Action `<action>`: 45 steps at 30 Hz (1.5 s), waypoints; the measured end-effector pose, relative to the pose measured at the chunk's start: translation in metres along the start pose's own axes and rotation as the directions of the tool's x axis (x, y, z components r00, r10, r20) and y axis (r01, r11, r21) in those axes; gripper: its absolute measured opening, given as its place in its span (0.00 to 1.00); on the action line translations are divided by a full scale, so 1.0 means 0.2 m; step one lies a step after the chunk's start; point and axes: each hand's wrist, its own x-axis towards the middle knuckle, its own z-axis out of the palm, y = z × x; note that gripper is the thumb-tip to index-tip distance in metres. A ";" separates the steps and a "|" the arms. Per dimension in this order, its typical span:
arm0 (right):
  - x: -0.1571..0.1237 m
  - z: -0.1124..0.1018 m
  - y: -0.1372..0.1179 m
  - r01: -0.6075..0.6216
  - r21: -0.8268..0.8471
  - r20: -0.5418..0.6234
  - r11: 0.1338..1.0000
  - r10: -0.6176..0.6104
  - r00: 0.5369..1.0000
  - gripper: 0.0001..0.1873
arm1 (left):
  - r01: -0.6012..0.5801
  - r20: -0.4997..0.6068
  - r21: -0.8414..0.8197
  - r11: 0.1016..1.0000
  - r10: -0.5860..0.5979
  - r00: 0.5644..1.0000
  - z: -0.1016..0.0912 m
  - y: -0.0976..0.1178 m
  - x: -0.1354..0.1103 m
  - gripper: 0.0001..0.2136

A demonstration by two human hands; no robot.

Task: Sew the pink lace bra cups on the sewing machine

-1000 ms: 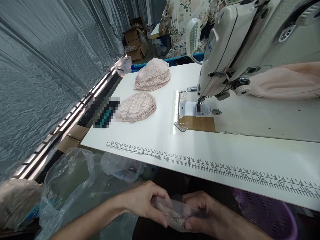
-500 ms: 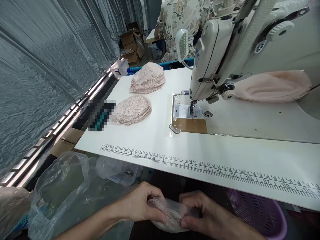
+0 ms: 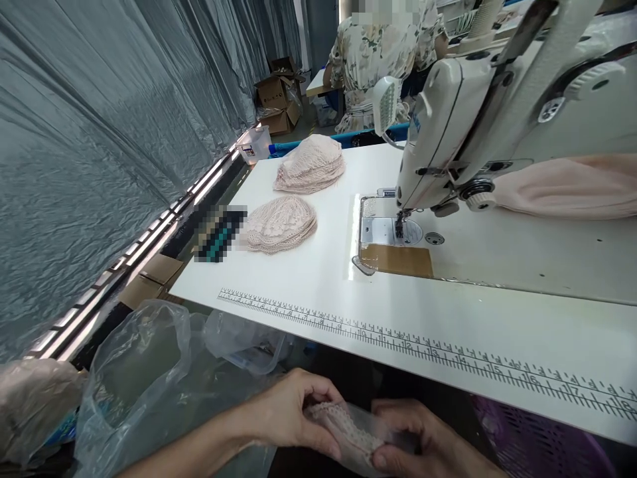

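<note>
Below the table's front edge, my left hand (image 3: 288, 415) and my right hand (image 3: 423, 445) both pinch a small pink lace piece (image 3: 348, 431) wrapped in thin clear plastic. The fingers of both hands are closed on it, thumbs on top. On the white sewing table (image 3: 308, 279) lie two stacks of pink lace pieces, a nearer stack (image 3: 281, 224) and a farther stack (image 3: 311, 164). A white sewing machine (image 3: 478, 126) stands at the right, its needle over the plate (image 3: 393, 232).
Crumpled clear plastic bags (image 3: 149, 372) lie at my lower left. A purple basket (image 3: 552, 451) sits under the table at the right. Pink fabric (image 3: 567, 186) rests behind the machine. A person in a floral top (image 3: 378, 53) stands at the back, near cardboard boxes (image 3: 276, 99).
My hands keep working the lace piece, shifting slightly lower and right in view. The view tilted a little; nothing on the table moved.
</note>
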 end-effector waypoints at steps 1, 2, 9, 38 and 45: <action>0.00 0.00 0.01 -0.009 -0.011 -0.014 1.000 0.009 1.000 0.17 | -0.004 -0.003 -0.024 1.000 0.004 1.000 -0.01 -0.01 0.00 0.19; -0.01 -0.01 0.01 -0.013 -0.024 -0.024 1.000 0.013 1.000 0.16 | -0.002 -0.006 -0.048 0.999 0.002 1.000 -0.01 -0.03 0.00 0.19; -0.01 -0.01 -0.08 0.033 -0.115 -0.079 0.993 -0.043 0.996 0.11 | 0.028 -0.085 -0.160 0.987 -0.042 0.995 0.00 -0.08 0.01 0.19; -0.02 -0.10 -0.14 -0.007 0.052 0.050 0.999 0.005 0.999 0.11 | 0.134 -0.017 -0.321 0.938 -0.147 0.989 0.04 0.06 0.02 0.19; -0.03 -0.11 -0.14 0.094 0.051 0.065 0.994 -0.097 0.993 0.13 | 0.147 -0.035 -0.279 0.949 -0.163 0.986 0.04 0.07 0.01 0.21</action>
